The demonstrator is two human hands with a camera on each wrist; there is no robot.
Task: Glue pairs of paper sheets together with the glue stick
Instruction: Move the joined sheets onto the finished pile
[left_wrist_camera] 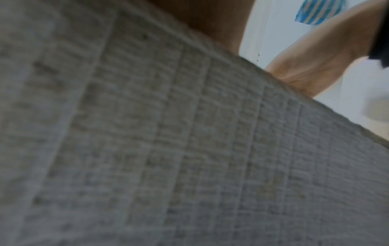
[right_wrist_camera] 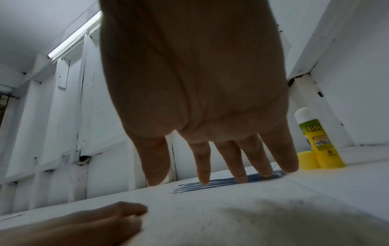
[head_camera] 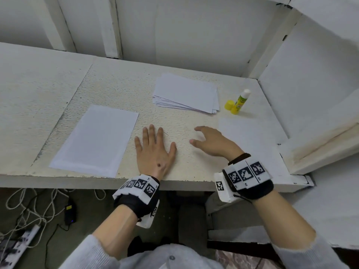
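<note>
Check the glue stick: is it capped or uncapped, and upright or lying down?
Uncapped and upright. The glue stick stands on its yellow base with its white tip bare, and the yellow cap sits on the table beside it.

white table (head_camera: 120,82) | single sheet (head_camera: 95,138) | paper stack (head_camera: 186,93) | glue stick (head_camera: 241,100) upright | yellow cap (head_camera: 229,105) | left hand (head_camera: 154,150) flat

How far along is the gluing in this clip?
Done: the glue stick stands uncapped beside its yellow cap, and one sheet lies apart at left; whether it is a glued pair cannot be told. In hand: nothing; the left hand lies flat on the table, the right hand hovers open. Left: the paper stack.
</note>
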